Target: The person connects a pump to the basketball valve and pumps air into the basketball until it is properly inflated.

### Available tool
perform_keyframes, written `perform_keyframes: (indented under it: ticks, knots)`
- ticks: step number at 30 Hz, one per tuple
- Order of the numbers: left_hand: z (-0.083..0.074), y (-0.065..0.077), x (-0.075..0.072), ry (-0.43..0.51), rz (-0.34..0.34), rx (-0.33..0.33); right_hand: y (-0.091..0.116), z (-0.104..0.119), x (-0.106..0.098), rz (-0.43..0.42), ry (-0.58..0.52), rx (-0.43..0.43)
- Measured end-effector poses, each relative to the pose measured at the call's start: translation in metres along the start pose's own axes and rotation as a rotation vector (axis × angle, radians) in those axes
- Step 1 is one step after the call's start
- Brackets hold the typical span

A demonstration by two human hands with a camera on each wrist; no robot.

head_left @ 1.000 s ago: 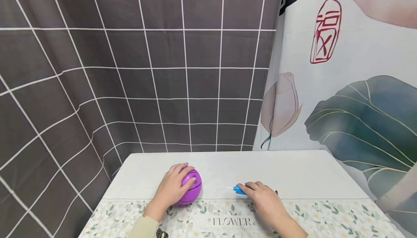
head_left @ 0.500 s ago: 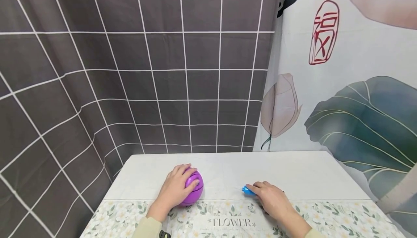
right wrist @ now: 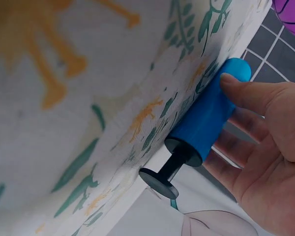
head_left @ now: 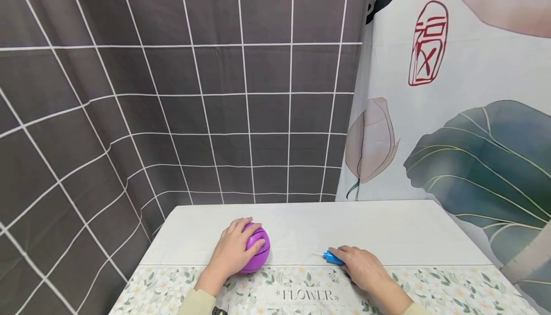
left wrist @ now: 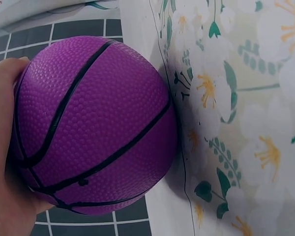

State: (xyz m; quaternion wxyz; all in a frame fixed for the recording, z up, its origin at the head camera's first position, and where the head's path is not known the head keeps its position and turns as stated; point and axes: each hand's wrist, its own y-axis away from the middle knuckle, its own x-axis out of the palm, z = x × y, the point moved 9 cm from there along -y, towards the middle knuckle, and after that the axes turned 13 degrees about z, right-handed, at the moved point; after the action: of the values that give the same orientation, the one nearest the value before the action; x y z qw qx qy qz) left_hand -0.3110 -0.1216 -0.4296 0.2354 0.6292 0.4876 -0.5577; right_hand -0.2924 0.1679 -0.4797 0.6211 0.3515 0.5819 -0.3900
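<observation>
A small purple basketball (head_left: 259,253) with black seams sits on the table on the left. My left hand (head_left: 232,248) grips it from its left side, fingers over the top and thumb across the near face. In the left wrist view the pebbled skin of the ball fills much of the picture. Right of the ball, my right hand (head_left: 363,268) holds a blue ball pump (head_left: 333,257), its thin needle pointing left toward the ball, with a gap between. The right wrist view shows thumb and fingers around the blue barrel, and a black plunger handle (right wrist: 159,183) sticking out behind.
The table (head_left: 387,229) has a white back part and a floral front band lettered FLOWER. Behind it hangs a dark grid-patterned curtain (head_left: 267,114), with a white lotus-printed curtain (head_left: 387,66) on the right.
My right hand has moved a little to the right with the pump, widening the gap to the ball. My left hand keeps its grip on the basketball, nearly still.
</observation>
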Motion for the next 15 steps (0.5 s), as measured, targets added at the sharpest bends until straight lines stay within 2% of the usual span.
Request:
perform_keyframes:
  ticks: [8, 15]
  knots:
    - [0.0020, -0.0002, -0.0003, 0.003, 0.006, -0.006, 0.0002, 0.0022, 0.0001, 0.023, -0.003, -0.009]
    - [0.0013, 0.0001, 0.0002, 0.015, 0.012, -0.004, 0.0028, -0.0013, -0.0036, 0.051, -0.035, 0.025]
